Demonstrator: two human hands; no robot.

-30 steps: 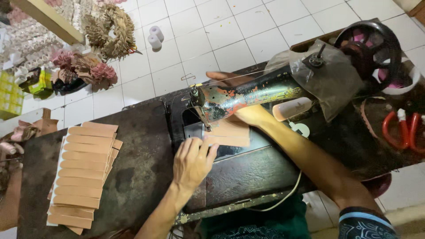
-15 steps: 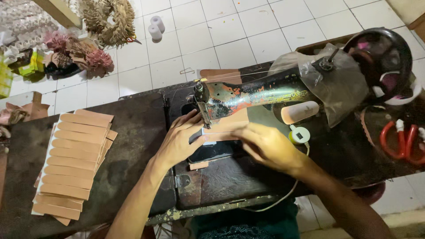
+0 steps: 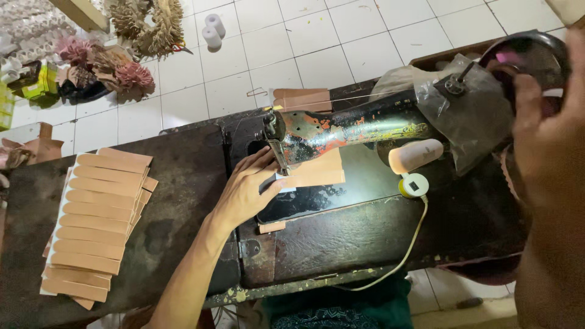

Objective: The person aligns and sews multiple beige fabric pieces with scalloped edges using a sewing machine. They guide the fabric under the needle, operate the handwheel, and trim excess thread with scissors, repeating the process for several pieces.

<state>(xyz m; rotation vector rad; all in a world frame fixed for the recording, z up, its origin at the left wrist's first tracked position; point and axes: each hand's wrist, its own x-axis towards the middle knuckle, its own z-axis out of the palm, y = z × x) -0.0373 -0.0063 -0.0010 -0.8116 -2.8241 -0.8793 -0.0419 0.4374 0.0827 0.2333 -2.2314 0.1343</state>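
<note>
Where the black sewing machine [image 3: 341, 131] stands on a dark, worn table [image 3: 183, 176], the left hand [image 3: 247, 190] lies flat and open, fingers spread, pressing a tan leather piece [image 3: 317, 173] onto the machine bed under the needle area. The right hand [image 3: 545, 131] is at the handwheel [image 3: 530, 55] on the machine's far right end, its fingers curled about the rim; how firm the hold is cannot be told.

- Tan strips, stack [image 3: 97, 222]: many overlapping rectangular pieces laid in a stepped column on the table's left part, well apart from the left hand.
- Small tan scrap [image 3: 272, 227]: on the table just below the left hand.
- Tan pieces, folded [image 3: 301, 100]: behind the machine arm, at the table's far edge.
- Lamp, white, oblong [image 3: 416, 156]: lit, beside a round white-and-yellow base [image 3: 414, 184], with a white cable [image 3: 402, 256] running off the front edge.
- Clear plastic sheet [image 3: 463, 113]: draped over the machine's right end.
- Thread spools, two, white [image 3: 212, 30]: upright on the white tiled floor [image 3: 292, 42].
- Dried woven wreath [image 3: 149, 24] and pink dried flowers [image 3: 131, 74]: on the floor, upper left.
- Package, yellow-green, boxy [image 3: 36, 88]: at the left edge of the floor; its print is too small to tell.
</note>
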